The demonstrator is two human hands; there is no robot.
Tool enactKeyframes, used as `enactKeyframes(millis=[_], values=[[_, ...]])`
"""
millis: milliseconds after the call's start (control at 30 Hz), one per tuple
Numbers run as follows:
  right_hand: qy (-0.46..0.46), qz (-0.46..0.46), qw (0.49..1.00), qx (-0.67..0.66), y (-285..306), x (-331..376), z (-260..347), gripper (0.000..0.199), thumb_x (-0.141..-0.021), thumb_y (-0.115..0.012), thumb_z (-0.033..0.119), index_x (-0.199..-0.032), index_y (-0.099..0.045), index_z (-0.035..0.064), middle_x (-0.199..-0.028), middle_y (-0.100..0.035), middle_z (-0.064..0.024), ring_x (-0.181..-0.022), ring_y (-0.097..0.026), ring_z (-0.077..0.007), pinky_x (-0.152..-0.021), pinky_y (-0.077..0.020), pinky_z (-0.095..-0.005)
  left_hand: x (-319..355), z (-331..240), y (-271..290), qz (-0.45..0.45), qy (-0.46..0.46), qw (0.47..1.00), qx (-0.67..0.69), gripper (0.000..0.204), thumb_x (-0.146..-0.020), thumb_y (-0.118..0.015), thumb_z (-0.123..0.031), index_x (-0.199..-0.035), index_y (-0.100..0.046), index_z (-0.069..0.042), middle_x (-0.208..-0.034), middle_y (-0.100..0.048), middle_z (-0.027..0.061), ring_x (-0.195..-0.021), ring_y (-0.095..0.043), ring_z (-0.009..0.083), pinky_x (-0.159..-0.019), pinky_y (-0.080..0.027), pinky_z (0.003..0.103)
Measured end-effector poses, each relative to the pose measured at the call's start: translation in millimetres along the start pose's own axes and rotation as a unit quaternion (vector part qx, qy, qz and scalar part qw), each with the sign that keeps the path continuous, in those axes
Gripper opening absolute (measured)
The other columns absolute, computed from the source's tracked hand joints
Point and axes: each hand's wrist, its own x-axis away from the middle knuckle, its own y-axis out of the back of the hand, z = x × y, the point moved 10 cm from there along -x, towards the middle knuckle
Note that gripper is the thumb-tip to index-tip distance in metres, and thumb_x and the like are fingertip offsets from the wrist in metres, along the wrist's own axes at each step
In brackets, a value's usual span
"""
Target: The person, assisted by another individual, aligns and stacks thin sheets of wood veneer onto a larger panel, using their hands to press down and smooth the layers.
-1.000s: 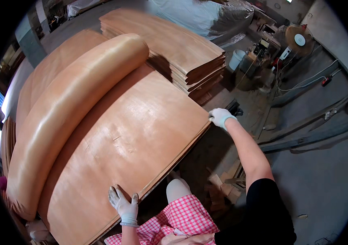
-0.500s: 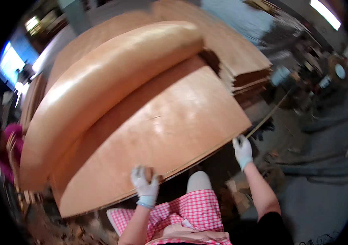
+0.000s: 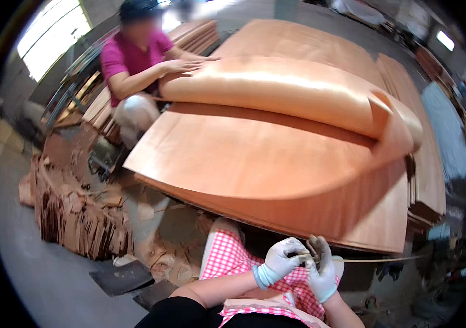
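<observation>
In front of my lap, my left hand [image 3: 283, 259] and my right hand [image 3: 323, 273], both in white gloves with smudged fingers, meet at the fingertips. The left fingers are pinched. The right thumb is bent toward them while its fingers point up. Whatever lies between them is too small to make out. Just beyond is a stack of thin wood veneer sheets [image 3: 372, 221]. Over it, the top veneer sheet [image 3: 233, 147] has its near edge bowed and shading the sheet below. Farther back, part of the veneer forms a long roll [image 3: 276, 82].
A co-worker in a magenta shirt [image 3: 126, 65] is at the far left, hands on the roll's left end. A thin pale strip [image 3: 383, 259] extends rightward beside my right hand. A pile of torn veneer scraps [image 3: 80, 216] stands on the left floor. More veneer stacks [image 3: 427, 180] lie right.
Both my hands have left the stack's near edge and come together by my lap. The view has swung left. The top sheet's near side now bows over the stack, and the co-worker's hands touch the roll.
</observation>
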Motion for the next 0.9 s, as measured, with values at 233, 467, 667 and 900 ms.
enactKeyframes(millis=[233, 467, 667, 900], values=[[-0.088, 0.097, 0.953, 0.272, 22, -35, -44, 0.017, -0.096, -0.062, 0.013, -0.104, -0.068, -0.0010, -0.086, -0.070, -0.0124, -0.075, -0.067, -0.0179, -0.069, -0.0553, -0.0332, 22, 47, 284, -0.361, 0.097, 0.922, 0.096, 0.012, -0.083, -0.070, 0.009, -0.084, -0.068, -0.002, -0.081, -0.069, 0.0036, -0.076, -0.064, 0.0113, -0.073, -0.054, 0.027], [-0.119, 0.079, 0.883, 0.447, 122, -53, -92, 0.022, -0.091, -0.065, 0.017, -0.093, -0.068, -0.0042, -0.079, -0.068, -0.0186, -0.068, -0.065, -0.0280, -0.067, -0.0523, -0.0391, 67, 108, 569, -0.535, 0.096, 0.836, -0.079, 0.011, -0.079, -0.077, 0.005, -0.079, -0.069, -0.003, -0.079, -0.070, 0.0026, -0.071, -0.062, 0.0103, -0.068, -0.053, 0.025], [-0.161, 0.064, 0.879, 0.444, 58, -70, -66, 0.025, -0.089, -0.068, 0.020, -0.085, -0.067, -0.0048, -0.071, -0.066, -0.0180, -0.066, -0.063, -0.0281, -0.064, -0.0488, -0.0400, 63, 123, 667, -0.537, 0.186, 0.775, -0.275, 0.020, -0.078, -0.084, -0.016, -0.081, -0.072, -0.001, -0.073, -0.070, 0.0064, -0.065, -0.061, 0.0134, -0.064, -0.050, 0.032], [-0.218, 0.110, 0.857, 0.455, 40, -73, -88, 0.034, -0.089, -0.066, 0.029, -0.094, -0.070, -0.0048, -0.085, -0.070, -0.0235, -0.082, -0.070, -0.0348, -0.075, -0.0524, -0.0412, 44, 112, 664, -0.478, 0.261, 0.754, -0.369, 0.033, -0.075, -0.084, -0.022, -0.097, -0.074, 0.000, -0.090, -0.075, 0.0131, -0.079, -0.069, 0.0214, -0.077, -0.054, 0.036]])
